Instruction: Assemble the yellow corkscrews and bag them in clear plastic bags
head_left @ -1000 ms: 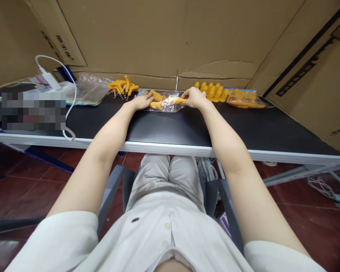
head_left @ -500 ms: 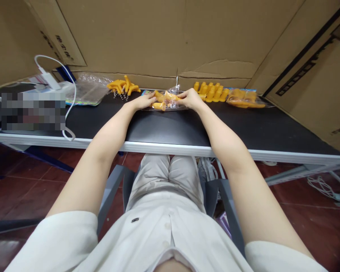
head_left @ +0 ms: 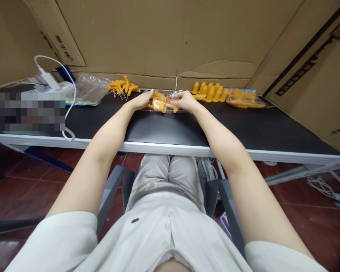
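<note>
Hands (head_left: 142,100) on clear plastic bag (head_left: 172,93)

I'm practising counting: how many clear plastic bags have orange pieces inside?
2: one bag between the left hand and right hand, another bag farther right on the black table. Others may be hidden.

Glossy clear film bag (head_left: 175,94), smooth orange plastic parts (head_left: 159,106), black tabletop (head_left: 164,128) with dull sheen.
Bag film crinkled; row of cups (head_left: 214,93) smooth orange plastic; handles (head_left: 127,82) same plastic, coils (head_left: 126,95) shiny metal wire; stacked bags (head_left: 89,94) and filled bag (head_left: 241,98) clear glossy film; table edge (head_left: 164,149) smooth, looks like pale metal; backing board (head_left: 130,37) matt brown cardboard, creased; cable (head_left: 75,92) smooth white plastic; shirt (head_left: 150,230) and trousers (head_left: 150,173) matt cloth, wrinkled; floor (head_left: 306,223) smooth red tile, slight shine.
</note>
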Action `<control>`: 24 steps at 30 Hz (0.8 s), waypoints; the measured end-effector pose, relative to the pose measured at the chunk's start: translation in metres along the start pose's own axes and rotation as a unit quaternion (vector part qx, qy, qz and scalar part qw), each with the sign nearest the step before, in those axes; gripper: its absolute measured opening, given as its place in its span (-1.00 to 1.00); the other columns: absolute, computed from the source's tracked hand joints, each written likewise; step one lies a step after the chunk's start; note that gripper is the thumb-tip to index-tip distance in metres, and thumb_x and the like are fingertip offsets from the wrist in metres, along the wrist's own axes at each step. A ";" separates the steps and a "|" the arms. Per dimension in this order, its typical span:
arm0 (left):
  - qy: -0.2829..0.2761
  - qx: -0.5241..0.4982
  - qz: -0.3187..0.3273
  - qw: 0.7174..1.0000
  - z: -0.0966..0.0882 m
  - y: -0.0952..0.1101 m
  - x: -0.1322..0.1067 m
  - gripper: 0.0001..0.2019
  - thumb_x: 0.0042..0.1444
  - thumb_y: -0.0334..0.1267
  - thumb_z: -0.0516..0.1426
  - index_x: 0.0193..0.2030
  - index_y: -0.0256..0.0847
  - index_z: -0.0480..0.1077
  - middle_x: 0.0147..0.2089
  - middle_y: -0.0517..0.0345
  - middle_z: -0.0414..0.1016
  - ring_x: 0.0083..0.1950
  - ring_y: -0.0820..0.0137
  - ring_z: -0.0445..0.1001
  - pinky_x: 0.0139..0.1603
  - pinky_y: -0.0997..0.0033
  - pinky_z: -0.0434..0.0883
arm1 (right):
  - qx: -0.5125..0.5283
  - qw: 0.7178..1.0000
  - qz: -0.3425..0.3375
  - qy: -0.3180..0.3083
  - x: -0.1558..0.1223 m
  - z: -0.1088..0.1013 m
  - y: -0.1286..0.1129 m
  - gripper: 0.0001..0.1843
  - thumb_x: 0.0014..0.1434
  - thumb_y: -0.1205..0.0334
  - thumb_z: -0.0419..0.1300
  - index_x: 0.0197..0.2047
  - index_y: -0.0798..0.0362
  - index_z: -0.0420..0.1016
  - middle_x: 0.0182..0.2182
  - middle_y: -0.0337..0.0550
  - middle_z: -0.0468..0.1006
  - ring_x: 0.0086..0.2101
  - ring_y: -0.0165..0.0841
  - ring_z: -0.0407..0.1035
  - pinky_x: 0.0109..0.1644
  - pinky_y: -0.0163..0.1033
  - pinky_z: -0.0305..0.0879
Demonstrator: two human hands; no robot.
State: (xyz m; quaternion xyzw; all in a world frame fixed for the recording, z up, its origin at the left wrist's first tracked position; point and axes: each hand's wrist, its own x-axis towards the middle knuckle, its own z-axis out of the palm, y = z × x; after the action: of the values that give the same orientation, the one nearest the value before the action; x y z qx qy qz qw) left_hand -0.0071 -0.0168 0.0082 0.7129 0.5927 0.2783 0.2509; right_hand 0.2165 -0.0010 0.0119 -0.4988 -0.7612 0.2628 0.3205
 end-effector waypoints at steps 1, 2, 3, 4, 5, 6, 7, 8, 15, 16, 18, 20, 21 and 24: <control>0.005 -0.034 0.008 0.999 0.000 -0.003 0.002 -0.23 0.64 0.16 -0.30 0.56 -0.30 0.41 0.50 -0.10 0.54 0.58 0.13 0.44 0.63 0.19 0.28 | 0.051 0.998 0.015 0.015 0.000 0.000 -0.001 -0.71 0.13 0.37 0.44 -0.05 0.10 0.67 -0.22 -0.12 0.71 -0.04 -0.14 0.63 0.20 0.01 0.61; 0.012 -0.070 0.016 0.997 0.000 -0.008 0.005 -0.21 0.62 0.23 -0.26 0.54 -0.30 0.43 0.48 -0.12 0.55 0.59 0.09 0.43 0.64 0.15 0.27 | 0.090 0.995 0.028 0.026 0.001 0.001 -0.002 -0.76 0.14 0.42 0.40 -0.09 0.09 0.64 -0.20 -0.11 0.71 -0.05 -0.17 0.63 0.18 -0.01 0.61; 0.019 -0.103 0.023 0.994 0.000 -0.012 0.008 -0.18 0.59 0.30 -0.22 0.52 -0.29 0.45 0.46 -0.14 0.58 0.59 0.05 0.43 0.65 0.10 0.27 | 0.112 0.992 0.040 0.036 0.001 0.000 -0.002 -0.80 0.16 0.47 0.36 -0.14 0.08 0.62 -0.18 -0.09 0.70 -0.05 -0.20 0.62 0.17 -0.03 0.61; 0.025 -0.132 0.028 0.991 0.001 -0.016 0.010 -0.16 0.57 0.35 -0.19 0.50 -0.29 0.46 0.43 -0.15 0.60 0.59 0.01 0.42 0.66 0.04 0.26 | 0.111 0.992 0.047 0.046 0.001 0.000 -0.002 -0.82 0.18 0.51 0.31 -0.19 0.08 0.59 -0.18 -0.08 0.69 -0.05 -0.21 0.62 0.19 -0.04 0.60; 0.031 -0.152 0.031 0.987 0.001 -0.019 0.013 -0.15 0.55 0.38 -0.18 0.49 -0.29 0.48 0.41 -0.15 0.62 0.59 -0.01 0.41 0.66 0.01 0.25 | 0.089 0.993 0.047 0.058 0.001 -0.002 -0.002 -0.82 0.18 0.54 0.29 -0.25 0.08 0.57 -0.19 -0.07 0.68 -0.05 -0.22 0.61 0.22 -0.04 0.57; 0.035 -0.164 0.032 0.985 0.001 -0.022 0.015 -0.16 0.55 0.37 -0.17 0.48 -0.29 0.49 0.40 -0.14 0.63 0.61 -0.02 0.39 0.67 -0.01 0.24 | 0.052 0.995 0.046 0.070 0.001 -0.003 -0.002 -0.81 0.18 0.56 0.28 -0.30 0.07 0.54 -0.22 -0.07 0.67 -0.04 -0.20 0.60 0.26 -0.02 0.55; 0.038 -0.168 0.030 0.985 0.001 -0.024 0.016 -0.18 0.56 0.36 -0.16 0.47 -0.29 0.49 0.41 -0.13 0.62 0.63 -0.01 0.36 0.67 -0.01 0.23 | 0.010 0.996 0.045 0.074 0.000 -0.005 -0.002 -0.79 0.17 0.57 0.29 -0.36 0.06 0.50 -0.26 -0.06 0.66 -0.05 -0.18 0.59 0.29 0.01 0.52; 0.042 -0.166 0.027 0.985 0.001 -0.026 0.017 -0.19 0.57 0.33 -0.16 0.47 -0.28 0.50 0.43 -0.11 0.60 0.64 -0.01 0.33 0.68 0.01 0.21 | -0.028 0.996 0.049 0.066 -0.001 -0.007 -0.002 -0.76 0.18 0.57 0.30 -0.40 0.05 0.47 -0.32 -0.06 0.63 -0.07 -0.16 0.59 0.29 0.05 0.51; 0.049 -0.171 0.025 0.984 -0.004 -0.025 0.015 -0.30 0.60 0.22 -0.10 0.50 -0.24 0.48 0.51 -0.07 0.53 0.69 0.01 0.25 0.72 -0.02 0.12 | 0.106 0.988 0.100 -0.060 -0.013 -0.008 -0.016 -0.79 0.30 0.54 0.27 -0.29 0.04 0.52 -0.42 -0.10 0.67 -0.34 -0.30 0.55 -0.01 -0.12 0.60; 0.046 -0.171 0.025 0.984 -0.005 -0.025 0.015 -0.31 0.59 0.21 -0.09 0.52 -0.22 0.46 0.53 -0.06 0.50 0.69 0.01 0.24 0.72 -0.03 0.11 | 0.126 0.985 0.101 -0.061 -0.014 -0.007 -0.016 -0.80 0.28 0.55 0.29 -0.26 0.05 0.54 -0.41 -0.11 0.68 -0.35 -0.30 0.56 -0.06 -0.16 0.59; 0.046 -0.157 0.024 0.986 -0.008 -0.026 0.015 -0.33 0.59 0.19 -0.07 0.56 -0.17 0.43 0.58 -0.03 0.45 0.71 0.05 0.21 0.73 -0.01 0.09 | 0.137 0.984 0.098 -0.061 -0.013 -0.007 -0.015 -0.80 0.21 0.56 0.35 -0.27 0.06 0.57 -0.44 -0.12 0.66 -0.37 -0.31 0.55 -0.13 -0.21 0.58; 0.048 -0.131 0.028 0.990 -0.009 -0.028 0.017 -0.34 0.58 0.16 -0.07 0.58 -0.13 0.41 0.62 0.02 0.39 0.73 0.09 0.17 0.74 0.03 0.04 | 0.132 0.985 0.092 -0.061 -0.009 -0.007 -0.010 -0.79 0.16 0.58 0.38 -0.29 0.07 0.60 -0.45 -0.13 0.64 -0.39 -0.32 0.53 -0.13 -0.21 0.59; 0.046 -0.117 0.034 0.991 -0.010 -0.029 0.017 -0.34 0.58 0.16 -0.07 0.59 -0.13 0.40 0.63 0.04 0.38 0.73 0.10 0.16 0.75 0.04 0.02 | 0.124 0.986 0.091 -0.059 -0.006 -0.009 -0.007 -0.80 0.16 0.58 0.37 -0.30 0.07 0.60 -0.44 -0.12 0.65 -0.39 -0.31 0.54 -0.11 -0.18 0.61; 0.036 -0.070 0.046 0.996 -0.012 -0.032 0.020 -0.30 0.57 0.21 -0.11 0.60 -0.14 0.38 0.66 0.05 0.32 0.75 0.13 0.12 0.76 0.09 -0.03 | 0.049 0.997 0.057 -0.014 0.003 -0.016 0.007 -0.86 0.23 0.51 0.31 -0.22 0.09 0.62 -0.34 0.00 0.70 -0.25 -0.18 0.63 0.06 0.02 0.65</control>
State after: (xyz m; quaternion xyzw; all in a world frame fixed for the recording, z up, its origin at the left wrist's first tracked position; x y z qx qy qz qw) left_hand -0.0351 0.0089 -0.0030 0.7100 0.5467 0.3556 0.2657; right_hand 0.2322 0.0061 0.0181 -0.5214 -0.7219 0.3248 0.3186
